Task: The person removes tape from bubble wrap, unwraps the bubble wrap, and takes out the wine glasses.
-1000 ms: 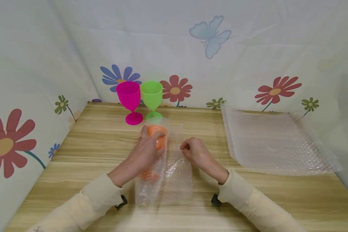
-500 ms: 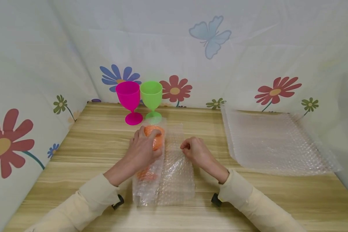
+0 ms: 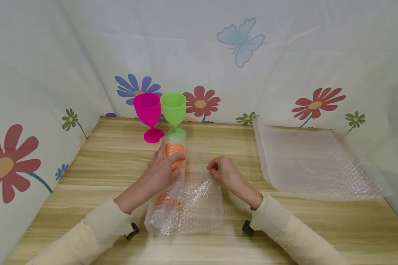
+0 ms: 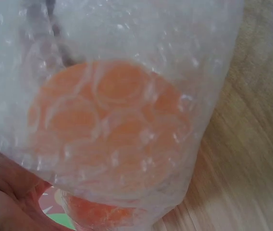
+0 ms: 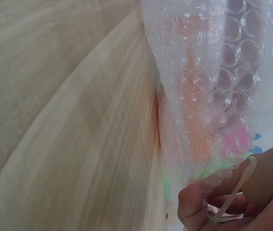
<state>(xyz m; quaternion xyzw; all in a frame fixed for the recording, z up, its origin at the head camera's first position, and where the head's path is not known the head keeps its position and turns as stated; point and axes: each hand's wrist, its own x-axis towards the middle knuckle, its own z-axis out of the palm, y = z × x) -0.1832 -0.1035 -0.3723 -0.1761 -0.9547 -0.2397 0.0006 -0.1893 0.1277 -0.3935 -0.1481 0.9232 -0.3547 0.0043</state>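
An orange goblet (image 3: 175, 149), seen through clear bubble wrap (image 3: 202, 198), lies on its side on the table. My left hand (image 3: 159, 171) grips the wrapped goblet from the left, thumb over its bowl. In the left wrist view, its round orange base (image 4: 112, 125) shows through the bubbles. My right hand (image 3: 225, 171) pinches the right edge of the same sheet. A thin pale strip (image 5: 242, 185) loops at its fingers in the right wrist view; whether it is the wrap's edge I cannot tell.
A magenta goblet (image 3: 147, 110) and a light green goblet (image 3: 173, 108) stand upright behind the wrapped one. Another bubble wrap sheet (image 3: 311, 162) lies at the right of the wooden table (image 3: 96, 165). A flower-printed curtain (image 3: 192, 55) rises behind.
My left hand and the wrapped goblet have shifted left, with the goblet rolling. More of the sheet now lies flat between the hands. The right hand has stayed nearly still.
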